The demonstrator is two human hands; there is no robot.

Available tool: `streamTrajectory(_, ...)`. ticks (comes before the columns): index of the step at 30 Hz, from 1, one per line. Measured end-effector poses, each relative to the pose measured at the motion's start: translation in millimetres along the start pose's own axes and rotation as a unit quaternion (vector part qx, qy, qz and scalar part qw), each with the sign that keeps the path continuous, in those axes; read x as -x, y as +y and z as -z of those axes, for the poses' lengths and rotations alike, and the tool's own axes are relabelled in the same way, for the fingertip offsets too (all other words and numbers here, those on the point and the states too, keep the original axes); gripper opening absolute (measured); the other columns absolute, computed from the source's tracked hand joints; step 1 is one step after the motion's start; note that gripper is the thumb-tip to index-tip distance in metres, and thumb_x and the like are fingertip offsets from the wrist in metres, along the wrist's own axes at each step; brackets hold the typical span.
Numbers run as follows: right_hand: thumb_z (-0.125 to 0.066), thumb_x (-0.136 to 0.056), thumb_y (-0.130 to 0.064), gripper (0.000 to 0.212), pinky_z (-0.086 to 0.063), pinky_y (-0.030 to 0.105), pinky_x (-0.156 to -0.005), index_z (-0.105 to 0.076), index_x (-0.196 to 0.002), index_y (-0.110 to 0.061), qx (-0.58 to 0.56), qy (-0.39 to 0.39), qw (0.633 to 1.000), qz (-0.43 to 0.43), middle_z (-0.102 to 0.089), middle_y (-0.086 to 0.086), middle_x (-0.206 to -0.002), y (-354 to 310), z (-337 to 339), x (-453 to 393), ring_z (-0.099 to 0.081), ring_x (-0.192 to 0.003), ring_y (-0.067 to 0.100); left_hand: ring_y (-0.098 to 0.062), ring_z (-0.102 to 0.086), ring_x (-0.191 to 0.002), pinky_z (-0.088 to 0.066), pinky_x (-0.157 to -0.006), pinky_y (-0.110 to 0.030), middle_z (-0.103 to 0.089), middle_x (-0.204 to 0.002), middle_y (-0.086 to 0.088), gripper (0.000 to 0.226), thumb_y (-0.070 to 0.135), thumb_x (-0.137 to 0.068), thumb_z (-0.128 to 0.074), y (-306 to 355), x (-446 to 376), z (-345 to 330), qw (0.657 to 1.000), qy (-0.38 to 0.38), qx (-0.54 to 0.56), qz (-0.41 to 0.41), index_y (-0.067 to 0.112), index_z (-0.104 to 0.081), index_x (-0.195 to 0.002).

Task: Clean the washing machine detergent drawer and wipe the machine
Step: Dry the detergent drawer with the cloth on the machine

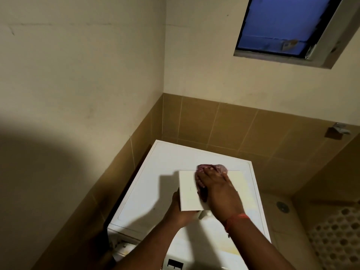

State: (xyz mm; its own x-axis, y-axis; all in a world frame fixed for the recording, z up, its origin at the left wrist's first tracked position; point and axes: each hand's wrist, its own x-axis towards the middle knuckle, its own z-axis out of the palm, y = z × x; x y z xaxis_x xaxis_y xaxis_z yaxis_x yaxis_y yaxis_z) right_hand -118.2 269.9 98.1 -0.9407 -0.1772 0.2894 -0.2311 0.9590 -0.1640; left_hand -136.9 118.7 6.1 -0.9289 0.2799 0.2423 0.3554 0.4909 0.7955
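over the white washing machine top [167, 172], left hand [180, 209] grips the flat white plastic drawer [190, 191] steady from beneath so right hand [216, 190], fingers pressing, can scrub with a crumpled pink cloth [212, 167].

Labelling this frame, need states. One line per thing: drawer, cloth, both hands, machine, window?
detergent drawer: out of the machine, held above the top panel, flat white face up.
cloth: bunched, pressed onto the drawer.
left hand: grips the drawer's near edge from below.
right hand: presses the cloth on the drawer, fingers spread.
washing machine: drawer slot at front left open.
window: looks shut; cannot tell for sure.
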Motion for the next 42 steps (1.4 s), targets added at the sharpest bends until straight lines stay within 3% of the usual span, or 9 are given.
streamTrajectory(4,-0.061,-0.088,-0.02,0.058,-0.018,0.044,-0.122,-0.048,-0.144,-0.022,-0.009,0.005,0.998,-0.064,-0.043,0.002,-0.152,6,-4,-1,-0.036,-0.143,0.023,-0.012,-0.061,-0.081,-0.051,-0.08,-0.037,-0.068,-0.084,0.009,0.022,0.026,-0.068,-0.074,2,2,-2,0.999,-0.026,0.019,0.01,0.036,-0.063,-0.083)
streamTrajectory(10,-0.062,-0.085,-0.022,0.05,-0.036,0.042,-0.114,-0.059,-0.135,-0.022,-0.051,0.009,0.993,0.109,-0.057,0.002,-0.141,-44,-17,-13,-0.052,-0.131,0.024,-0.017,-0.059,-0.094,-0.057,-0.063,-0.025,-0.062,-0.105,-0.008,0.02,0.024,-0.102,-0.043,0,2,0,0.974,0.005,0.19,0.12,0.016,-0.058,-0.112)
streamTrajectory(13,-0.061,-0.082,-0.019,0.051,-0.037,0.036,-0.113,-0.06,-0.133,-0.024,-0.032,0.028,0.999,0.022,-0.057,0.0,-0.14,-4,-7,-3,-0.05,-0.131,0.021,-0.019,-0.066,-0.091,-0.057,-0.076,-0.031,-0.069,-0.095,0.004,0.026,0.024,-0.076,-0.076,-5,-3,-5,0.995,-0.029,0.079,0.06,0.028,-0.065,-0.098)
streamTrajectory(18,-0.063,-0.089,-0.015,0.05,-0.028,0.046,-0.117,-0.055,-0.138,-0.02,-0.025,0.049,0.988,-0.147,-0.048,0.003,-0.148,57,3,13,-0.041,-0.139,0.025,-0.023,-0.061,-0.081,-0.051,-0.072,-0.045,-0.067,-0.083,-0.011,0.027,0.023,-0.063,-0.084,-14,4,-3,0.995,-0.041,0.071,0.062,0.016,-0.066,-0.082)
streamTrajectory(25,-0.041,-0.088,-0.019,0.049,-0.032,0.038,-0.115,-0.061,-0.132,-0.02,-0.102,-0.003,0.994,0.04,-0.054,0.003,-0.143,-45,-18,-18,-0.047,-0.134,0.025,-0.02,-0.059,-0.083,-0.05,-0.069,-0.031,-0.064,-0.089,-0.012,0.019,0.014,-0.102,-0.037,31,1,12,0.955,-0.001,0.255,0.15,0.013,-0.056,-0.1)
streamTrajectory(29,-0.058,-0.086,-0.016,0.05,-0.037,0.035,-0.113,-0.058,-0.135,-0.022,-0.057,0.023,0.998,0.011,-0.053,0.001,-0.144,2,-3,-7,-0.048,-0.133,0.024,-0.021,-0.063,-0.081,-0.054,-0.069,-0.033,-0.071,-0.081,-0.003,0.026,0.007,-0.064,-0.077,23,-3,7,0.942,-0.037,0.302,0.144,0.014,-0.067,-0.088)
streamTrajectory(35,-0.066,-0.081,-0.001,0.054,-0.031,0.033,-0.116,-0.061,-0.132,-0.018,-0.106,0.045,0.979,-0.168,-0.049,-0.001,-0.145,78,15,21,-0.042,-0.138,0.022,-0.019,-0.062,-0.083,-0.053,-0.072,-0.031,-0.065,-0.093,-0.019,0.054,0.009,-0.063,-0.081,10,0,6,0.929,-0.056,0.326,0.164,-0.016,-0.056,-0.104)
streamTrajectory(39,-0.058,-0.074,-0.009,0.051,-0.035,0.04,-0.11,-0.066,-0.122,-0.021,-0.07,0.03,0.995,-0.063,-0.057,0.0,-0.136,31,6,13,-0.049,-0.129,0.026,-0.019,-0.064,-0.08,-0.054,-0.071,-0.037,-0.068,-0.088,-0.016,0.034,0.009,-0.064,-0.081,21,1,9,0.918,-0.062,0.33,0.212,0.002,-0.068,-0.095)
streamTrajectory(42,-0.049,-0.087,-0.012,0.042,-0.036,0.036,-0.11,-0.064,-0.125,-0.019,-0.085,0.001,0.996,0.041,-0.056,0.004,-0.137,-24,0,-1,-0.05,-0.128,0.026,-0.018,-0.062,-0.073,-0.053,-0.062,-0.03,-0.062,-0.082,-0.013,0.013,0.003,-0.092,-0.056,34,-3,5,0.893,-0.028,0.395,0.213,0.013,-0.062,-0.087)
